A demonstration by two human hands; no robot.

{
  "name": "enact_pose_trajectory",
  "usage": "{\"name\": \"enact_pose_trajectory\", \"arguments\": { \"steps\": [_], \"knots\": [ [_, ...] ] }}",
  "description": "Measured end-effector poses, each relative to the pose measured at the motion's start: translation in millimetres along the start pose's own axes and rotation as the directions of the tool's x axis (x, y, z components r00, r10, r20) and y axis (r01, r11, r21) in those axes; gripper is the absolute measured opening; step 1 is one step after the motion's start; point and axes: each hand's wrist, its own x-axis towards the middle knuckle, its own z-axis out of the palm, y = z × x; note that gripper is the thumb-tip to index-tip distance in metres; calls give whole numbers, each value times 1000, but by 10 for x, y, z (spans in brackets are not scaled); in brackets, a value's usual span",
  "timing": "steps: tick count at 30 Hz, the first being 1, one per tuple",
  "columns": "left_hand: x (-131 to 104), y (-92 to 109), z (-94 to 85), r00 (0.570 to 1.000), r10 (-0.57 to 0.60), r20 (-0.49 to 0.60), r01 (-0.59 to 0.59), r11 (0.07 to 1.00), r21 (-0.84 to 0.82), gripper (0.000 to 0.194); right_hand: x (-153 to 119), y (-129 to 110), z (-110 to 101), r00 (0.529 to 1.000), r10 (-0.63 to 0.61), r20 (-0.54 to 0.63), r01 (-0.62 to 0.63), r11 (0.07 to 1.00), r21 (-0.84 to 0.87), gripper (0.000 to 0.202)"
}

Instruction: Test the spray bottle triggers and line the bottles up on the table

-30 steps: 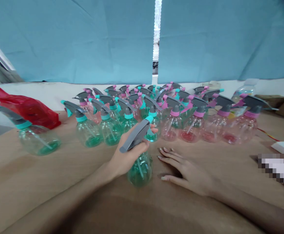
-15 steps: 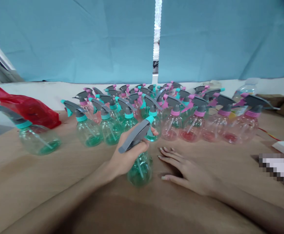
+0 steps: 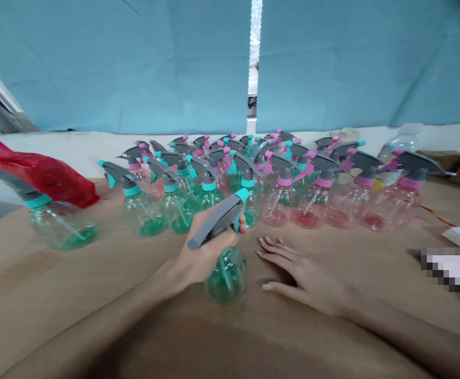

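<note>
- On the brown wooden table (image 3: pixel 48 305), my left hand (image 3: pixel 208 250) grips a round, clear green spray bottle (image 3: pixel 225 279).
- Beside it, my right hand (image 3: pixel 303 276) lies open, unclenched.

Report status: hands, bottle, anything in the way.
Left hand gripping green spray bottle at its neck. Right hand flat on table, fingers spread, holding nothing. Row of spray bottles close behind the held one.

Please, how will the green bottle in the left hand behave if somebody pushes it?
The green bottle would probably hold its shape, as its clear wall looks stiff. Pushed high, it may tip, with that large spray head above the round body.
</note>
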Motion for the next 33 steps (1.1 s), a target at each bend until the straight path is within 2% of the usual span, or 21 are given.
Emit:
{"name": "enact_pose_trajectory", "arguments": {
  "steps": [4,9,15,25,33],
  "knots": [
    [-1,-14,-4,1000,-15,-4,15,1000,-2,12,-5,17,14,1000,-10,-16,10,1000,24,65],
    [0,-61,14,1000,-19,-5,19,1000,7,27,-9,29,19,1000,-15,-18,15,1000,21,65],
    [-13,-23,59,990,-39,-133,56,991,123,9,-2,13,3,1000,3,8,-3,1000,-2,66],
    [-6,-59,48,996,-51,-71,57,995,85,28,-2,22,12,1000,-14,-17,14,999,32,64],
    [-5,-25,57,998,-13,-69,18,997,71,29,0,-4,-7,1000,9,16,-9,1000,-5,66]
  ]
}}
